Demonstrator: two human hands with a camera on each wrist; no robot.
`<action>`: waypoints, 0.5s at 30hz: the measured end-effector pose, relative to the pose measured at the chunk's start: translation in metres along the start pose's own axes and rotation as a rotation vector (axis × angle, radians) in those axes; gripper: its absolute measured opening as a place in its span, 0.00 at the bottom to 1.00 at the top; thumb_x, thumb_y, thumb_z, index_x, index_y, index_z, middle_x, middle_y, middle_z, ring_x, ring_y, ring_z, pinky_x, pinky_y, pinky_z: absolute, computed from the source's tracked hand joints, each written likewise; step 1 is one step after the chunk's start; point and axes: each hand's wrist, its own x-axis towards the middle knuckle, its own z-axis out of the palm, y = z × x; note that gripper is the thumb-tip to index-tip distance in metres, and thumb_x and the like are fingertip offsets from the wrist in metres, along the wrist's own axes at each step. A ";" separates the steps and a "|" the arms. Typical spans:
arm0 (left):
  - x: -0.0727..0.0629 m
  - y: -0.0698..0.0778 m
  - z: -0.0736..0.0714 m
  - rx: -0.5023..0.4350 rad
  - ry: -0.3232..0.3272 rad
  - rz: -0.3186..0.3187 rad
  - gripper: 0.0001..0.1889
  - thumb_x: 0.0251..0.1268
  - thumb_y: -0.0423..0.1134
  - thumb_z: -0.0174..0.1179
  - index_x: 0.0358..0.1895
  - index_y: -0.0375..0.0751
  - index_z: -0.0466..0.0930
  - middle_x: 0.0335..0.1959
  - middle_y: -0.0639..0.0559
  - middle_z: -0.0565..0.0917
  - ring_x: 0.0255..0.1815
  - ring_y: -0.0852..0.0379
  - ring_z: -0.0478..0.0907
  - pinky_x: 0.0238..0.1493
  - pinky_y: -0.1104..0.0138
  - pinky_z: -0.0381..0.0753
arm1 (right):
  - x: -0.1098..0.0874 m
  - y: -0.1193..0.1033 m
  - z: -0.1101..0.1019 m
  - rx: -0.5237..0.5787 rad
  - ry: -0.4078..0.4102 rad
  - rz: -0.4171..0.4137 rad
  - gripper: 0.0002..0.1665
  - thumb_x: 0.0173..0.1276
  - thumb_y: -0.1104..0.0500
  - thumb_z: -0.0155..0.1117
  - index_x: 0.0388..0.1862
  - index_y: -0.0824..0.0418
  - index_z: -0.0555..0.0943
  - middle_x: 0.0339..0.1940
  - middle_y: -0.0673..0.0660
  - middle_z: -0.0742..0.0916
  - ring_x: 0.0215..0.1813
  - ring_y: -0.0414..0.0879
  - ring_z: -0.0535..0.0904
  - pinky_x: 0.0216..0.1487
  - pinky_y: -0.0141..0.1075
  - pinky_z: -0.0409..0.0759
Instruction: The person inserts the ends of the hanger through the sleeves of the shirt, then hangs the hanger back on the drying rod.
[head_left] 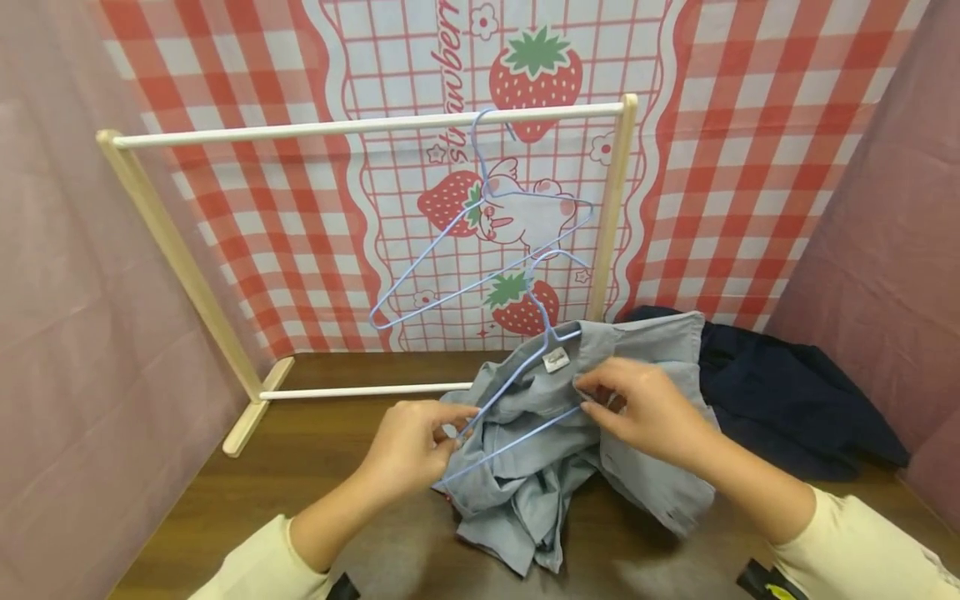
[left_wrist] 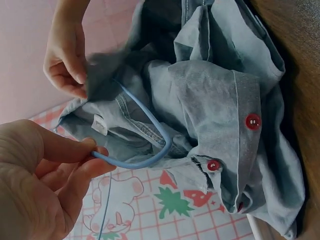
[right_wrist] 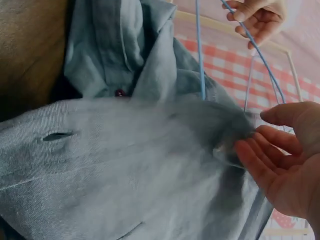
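My left hand (head_left: 411, 437) pinches one sloping arm of a light-blue wire hanger (head_left: 510, 446) between thumb and fingertips. The rounded end of that hanger (left_wrist: 165, 146) sticks out past the fingers in the left wrist view. A grey-blue button shirt (head_left: 540, 500) hangs in folds around the hanger, its neck label (head_left: 557, 360) showing just under the hook. At the shirt's front opening edge, my right hand (head_left: 648, 408) pinches the cloth. Red buttons (left_wrist: 253, 121) run along one placket; a buttonhole (right_wrist: 57, 136) shows on the other. The hanger's far end is hidden by the shirt.
Behind stands a rack with a white top rail (head_left: 300, 131) and wooden posts (head_left: 615, 200). A second blue hanger (head_left: 427, 250) hangs from that rail. Dark navy cloth (head_left: 802, 400) lies on the brown table (head_left: 315, 500) at right. A strawberry-print cloth (head_left: 247, 208) covers the back.
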 end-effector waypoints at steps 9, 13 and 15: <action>0.002 -0.006 -0.003 0.121 0.062 0.102 0.23 0.38 0.20 0.69 0.42 0.44 0.89 0.28 0.56 0.87 0.22 0.69 0.78 0.24 0.73 0.76 | 0.016 0.019 -0.039 -0.240 0.186 -0.086 0.23 0.49 0.69 0.76 0.46 0.66 0.82 0.43 0.60 0.83 0.42 0.53 0.79 0.39 0.48 0.78; 0.003 -0.006 -0.006 0.158 0.072 0.132 0.23 0.38 0.21 0.69 0.42 0.45 0.89 0.27 0.57 0.86 0.21 0.69 0.75 0.24 0.71 0.74 | 0.026 0.026 -0.049 -0.246 0.060 -0.113 0.26 0.51 0.69 0.76 0.51 0.66 0.82 0.48 0.61 0.84 0.47 0.57 0.79 0.44 0.52 0.76; 0.004 -0.006 -0.006 0.167 0.074 0.143 0.23 0.37 0.20 0.68 0.42 0.45 0.89 0.27 0.57 0.86 0.21 0.68 0.73 0.23 0.71 0.73 | 0.030 0.025 -0.049 -0.275 -0.006 -0.095 0.22 0.54 0.67 0.74 0.50 0.65 0.84 0.44 0.60 0.85 0.45 0.56 0.80 0.42 0.51 0.78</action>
